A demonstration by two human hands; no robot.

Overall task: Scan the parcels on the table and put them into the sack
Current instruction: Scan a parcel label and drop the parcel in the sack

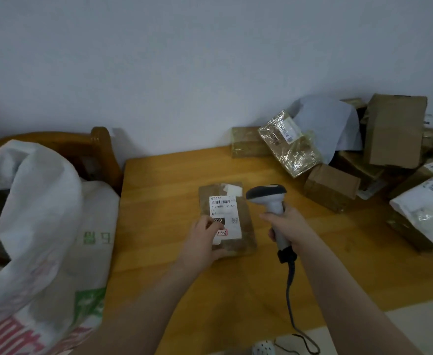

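A flat brown parcel (246, 216) with a white shipping label lies on the wooden table (159, 180), label up. My left hand (202, 239) grips its near left corner, thumb on the label. My right hand (289, 224) holds a grey barcode scanner (269, 197) by the handle, its head just right of the parcel's label and pointing left at it. The scanner's cable (291, 298) hangs toward the near table edge. A large white woven sack (38, 213) with red and green print stands open to the left of the table.
A pile of parcels (338, 160) fills the table's far right: cardboard boxes, a tape-wrapped box, grey and white poly bags (425, 208). A wooden chair back (100, 144) stands behind the sack. A wall rises behind the table.
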